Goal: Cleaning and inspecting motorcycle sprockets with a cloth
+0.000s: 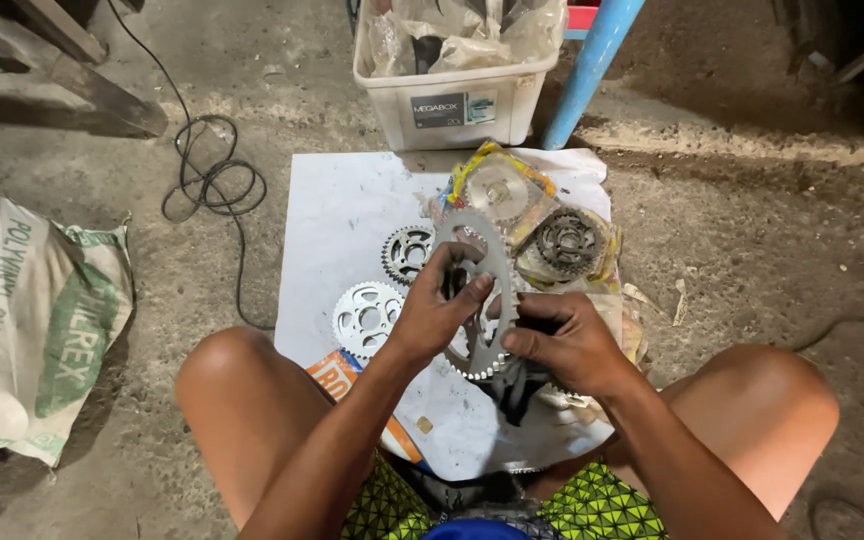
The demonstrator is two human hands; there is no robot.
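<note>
I hold a large silver sprocket (pixel 485 262) upright over a white sheet (pixel 337 210) on the ground. My left hand (pixel 437 305) grips its left side, thumb across the teeth. My right hand (pixel 562 340) presses a dark rag (pixel 517 385) against the sprocket's lower right edge. Two more silver sprockets lie flat on the sheet to the left: a small one (pixel 407 252) and a larger one (pixel 365 315). Behind the held sprocket sit two sprockets in clear and yellow wrapping, a pale one (pixel 497 188) and a dark one (pixel 567 242).
A white plastic tub (pixel 452 105) stuffed with plastic bags stands at the sheet's far edge, a blue pipe (pixel 592 65) beside it. A black cable (pixel 207 180) coils on the concrete to the left. A woven sack (pixel 27 320) lies far left. My bare knees flank the sheet.
</note>
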